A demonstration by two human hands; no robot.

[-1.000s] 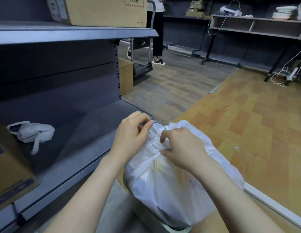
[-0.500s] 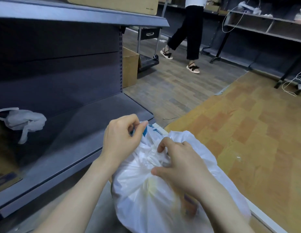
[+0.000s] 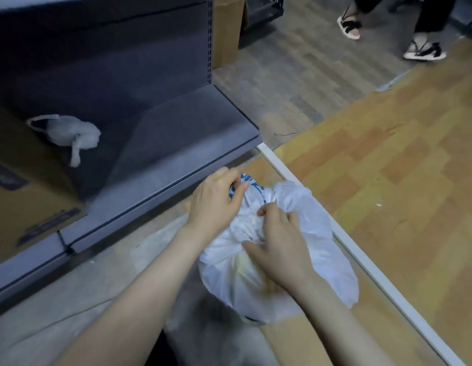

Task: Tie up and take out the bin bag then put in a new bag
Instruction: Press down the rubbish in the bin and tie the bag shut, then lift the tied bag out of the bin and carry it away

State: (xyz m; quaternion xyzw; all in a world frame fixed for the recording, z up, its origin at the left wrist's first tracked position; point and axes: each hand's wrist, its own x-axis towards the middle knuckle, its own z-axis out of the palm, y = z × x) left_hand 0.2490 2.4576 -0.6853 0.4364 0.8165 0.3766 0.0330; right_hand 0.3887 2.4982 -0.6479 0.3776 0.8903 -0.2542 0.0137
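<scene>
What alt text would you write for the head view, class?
Two hands gather the neck of a full white bin bag: the left hand pinches one flap, the right hand grips bunched plastic. A crumpled white bag lies on the grey shelf beside them.

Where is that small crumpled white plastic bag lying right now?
In the head view, the small crumpled white plastic bag lies at the left on the low grey metal shelf, beside a brown cardboard box, well apart from both hands.
</scene>
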